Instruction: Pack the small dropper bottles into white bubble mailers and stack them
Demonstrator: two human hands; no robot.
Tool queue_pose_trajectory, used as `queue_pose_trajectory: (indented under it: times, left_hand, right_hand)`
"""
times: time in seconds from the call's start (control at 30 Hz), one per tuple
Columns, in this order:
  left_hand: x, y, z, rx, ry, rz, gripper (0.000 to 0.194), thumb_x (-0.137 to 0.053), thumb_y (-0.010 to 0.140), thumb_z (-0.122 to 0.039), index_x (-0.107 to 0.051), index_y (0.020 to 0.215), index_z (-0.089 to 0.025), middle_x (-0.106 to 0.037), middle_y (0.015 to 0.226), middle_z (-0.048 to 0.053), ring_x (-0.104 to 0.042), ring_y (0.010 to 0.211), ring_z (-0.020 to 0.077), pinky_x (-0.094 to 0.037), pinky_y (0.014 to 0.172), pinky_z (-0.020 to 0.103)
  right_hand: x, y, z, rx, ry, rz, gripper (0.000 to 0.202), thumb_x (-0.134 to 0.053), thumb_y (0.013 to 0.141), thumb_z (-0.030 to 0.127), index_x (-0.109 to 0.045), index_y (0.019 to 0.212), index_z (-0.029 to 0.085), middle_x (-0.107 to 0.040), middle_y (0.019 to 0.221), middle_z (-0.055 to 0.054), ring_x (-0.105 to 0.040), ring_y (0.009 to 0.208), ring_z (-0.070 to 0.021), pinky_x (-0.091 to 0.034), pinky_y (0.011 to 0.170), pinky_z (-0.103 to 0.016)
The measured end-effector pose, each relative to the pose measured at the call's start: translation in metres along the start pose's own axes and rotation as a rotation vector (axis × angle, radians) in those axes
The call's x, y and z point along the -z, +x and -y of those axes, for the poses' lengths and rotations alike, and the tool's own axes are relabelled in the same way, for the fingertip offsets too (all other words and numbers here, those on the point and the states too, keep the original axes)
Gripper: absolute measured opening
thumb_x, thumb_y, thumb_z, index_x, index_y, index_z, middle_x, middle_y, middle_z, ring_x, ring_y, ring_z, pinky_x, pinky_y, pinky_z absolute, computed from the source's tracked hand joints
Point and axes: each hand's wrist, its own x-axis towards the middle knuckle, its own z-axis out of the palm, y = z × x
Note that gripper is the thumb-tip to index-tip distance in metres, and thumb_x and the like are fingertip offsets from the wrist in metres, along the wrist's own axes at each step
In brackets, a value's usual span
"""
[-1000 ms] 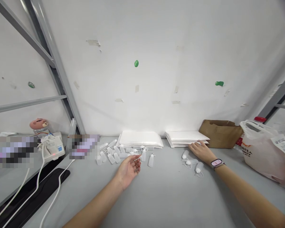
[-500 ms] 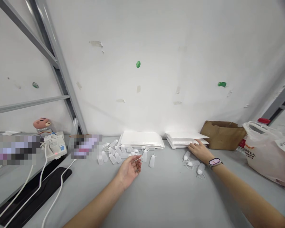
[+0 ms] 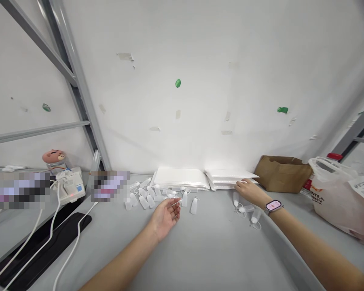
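Observation:
My left hand (image 3: 167, 216) hovers palm up over the grey table, fingers apart and slightly curled, holding nothing. Just beyond it lies a group of small white squeeze bottles (image 3: 151, 201), with a single bottle (image 3: 194, 206) to its right. My right hand (image 3: 245, 189), a watch on its wrist, grips the right front edge of a stack of white padded envelopes (image 3: 227, 173); its fingertips are partly hidden. Below that hand rest several more bottles (image 3: 256, 217) with looped cap straps. A flatter pile of white envelopes (image 3: 182, 178) lies left of the stack.
At the right stand a brown paper bag (image 3: 282, 173) and a white plastic carrier bag (image 3: 333, 202). A power strip (image 3: 71, 186), white cables (image 3: 77, 242) and a black tray-like strip (image 3: 45, 254) occupy the left. A pale wall (image 3: 200, 48) closes the back.
The right-hand envelope stack has slid a little to the left, along with my right hand. A bottle beside that hand now stands more upright. My left hand has stayed in place.

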Motion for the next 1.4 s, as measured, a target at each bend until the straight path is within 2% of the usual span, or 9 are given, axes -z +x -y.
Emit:
queue_pose_trajectory:
  times: [0.2, 0.3, 0.4, 0.5, 0.67, 0.93, 1.13, 1.23, 1.4]
  left_hand:
    - [-0.001, 0.000, 0.000, 0.000, -0.001, -0.005, 0.016, -0.055, 0.072, -0.017, -0.064, 0.083, -0.009, -0.056, 0.066, 0.002, -0.055, 0.056, 0.0077, -0.045, 0.053, 0.019]
    - [0.000, 0.001, 0.000, -0.002, 0.000, -0.007, 0.016, -0.055, 0.072, -0.016, -0.064, 0.084, -0.009, -0.056, 0.066, 0.002, -0.055, 0.056, 0.0075, -0.045, 0.054, 0.018]
    - [0.000, 0.002, 0.000, -0.005, 0.001, -0.006, 0.017, -0.056, 0.072, -0.016, -0.064, 0.084, -0.009, -0.056, 0.066, 0.002, -0.055, 0.056, 0.0076, -0.045, 0.054, 0.019]
    - [0.001, 0.002, 0.000, -0.006, -0.002, -0.006, 0.017, -0.055, 0.072, -0.017, -0.064, 0.085, -0.009, -0.056, 0.066, 0.002, -0.055, 0.056, 0.0076, -0.045, 0.054, 0.019]
    - [0.001, 0.003, -0.001, -0.013, -0.008, 0.001, 0.017, -0.055, 0.073, -0.017, -0.063, 0.085, -0.009, -0.057, 0.066, 0.002, -0.055, 0.056, 0.0080, -0.045, 0.054, 0.019]
    - [0.000, 0.002, -0.004, -0.043, -0.022, -0.007, 0.016, -0.055, 0.072, -0.016, -0.063, 0.084, -0.009, -0.056, 0.066, 0.001, -0.055, 0.056, 0.0074, -0.045, 0.055, 0.019]
    - [0.000, 0.003, -0.003, -0.027, -0.010, 0.005, 0.017, -0.055, 0.072, -0.017, -0.063, 0.085, -0.009, -0.057, 0.066, 0.002, -0.055, 0.056, 0.0078, -0.045, 0.055, 0.019]
    - [0.001, 0.005, -0.004, -0.026, -0.001, 0.013, 0.017, -0.054, 0.073, -0.017, -0.063, 0.085, -0.009, -0.057, 0.065, 0.001, -0.055, 0.055, 0.0075, -0.045, 0.055, 0.019]
    - [0.002, 0.004, -0.005, -0.030, 0.021, 0.044, 0.019, -0.054, 0.076, -0.022, -0.063, 0.088, -0.010, -0.061, 0.071, 0.004, -0.059, 0.064, 0.0110, -0.047, 0.062, 0.021]
  right_hand:
    - [0.011, -0.008, 0.004, -0.142, 0.052, -0.016, 0.019, -0.045, 0.077, 0.006, -0.058, 0.066, 0.014, -0.059, 0.067, -0.005, -0.054, 0.054, -0.0146, -0.031, 0.058, -0.028]
    - [0.027, 0.001, 0.013, -0.212, 0.075, -0.057, 0.022, -0.040, 0.084, 0.013, -0.061, 0.085, 0.014, -0.060, 0.069, -0.005, -0.054, 0.058, -0.0159, -0.032, 0.060, -0.029]
    - [0.045, 0.024, 0.029, -0.262, 0.211, -0.107, 0.029, -0.036, 0.087, 0.016, -0.055, 0.108, 0.012, -0.061, 0.075, -0.007, -0.055, 0.063, -0.0182, -0.035, 0.065, -0.031]
    - [0.055, 0.057, 0.049, -0.223, 0.357, -0.119, 0.028, -0.040, 0.087, 0.020, -0.056, 0.108, 0.012, -0.061, 0.088, -0.011, -0.056, 0.080, -0.0216, -0.037, 0.074, -0.033]
    - [0.047, 0.115, 0.074, -0.114, 0.454, -0.068, 0.038, -0.055, 0.082, 0.029, -0.050, 0.117, 0.015, -0.055, 0.115, -0.014, -0.051, 0.103, -0.0233, -0.037, 0.085, -0.033]
    - [0.038, 0.150, 0.062, -0.078, 0.570, -0.030, 0.022, -0.060, 0.078, 0.031, -0.064, 0.092, 0.016, -0.066, 0.090, -0.010, -0.060, 0.083, -0.0223, -0.042, 0.072, -0.030]
    - [0.038, 0.142, 0.055, -0.167, 0.635, -0.183, 0.020, -0.044, 0.085, 0.016, -0.064, 0.090, 0.014, -0.065, 0.079, -0.010, -0.059, 0.074, -0.0203, -0.042, 0.070, -0.031]
    - [0.042, 0.143, 0.056, -0.270, 0.667, -0.310, 0.029, -0.036, 0.084, 0.006, -0.060, 0.098, 0.011, -0.064, 0.087, -0.013, -0.057, 0.082, -0.0228, -0.041, 0.077, -0.036]
    - [0.075, 0.136, 0.050, -0.516, 0.757, -0.533, 0.035, -0.023, 0.090, 0.014, -0.054, 0.107, 0.014, -0.060, 0.099, -0.014, -0.053, 0.094, -0.0235, -0.039, 0.084, -0.041]
